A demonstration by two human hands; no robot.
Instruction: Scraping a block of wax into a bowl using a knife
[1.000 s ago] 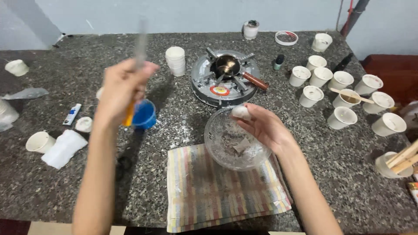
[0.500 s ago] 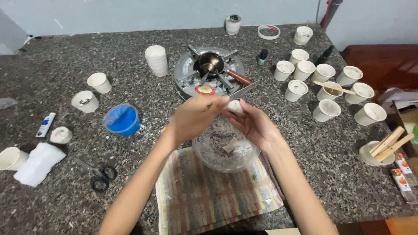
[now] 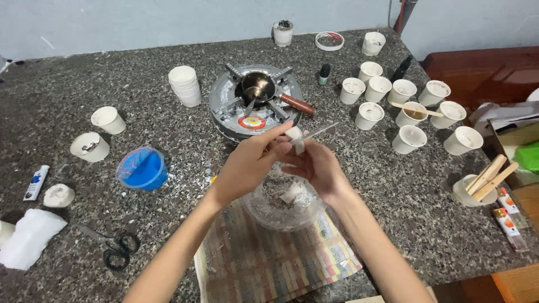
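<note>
Both hands are meeting over the glass bowl (image 3: 283, 203), which is sitting on the striped cloth (image 3: 275, 264). The right hand (image 3: 317, 165) is pinching a small white lump (image 3: 296, 136), and the left hand (image 3: 250, 163) is pressing a thin blade (image 3: 317, 132) against it. The blade could slip toward the fingers, or shavings could scatter past the bowl onto the surface (image 3: 168, 106) at nine o'clock.

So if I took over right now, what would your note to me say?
Left hand: holds a thin clear stick against the small white lump.
Right hand: holds the small white lump, above the glass bowl.
The bowl sits on a striped cloth and already has white bits in it.
Most of the lump is not yet broken up.
Nearby: small stove, blue cup.
</note>
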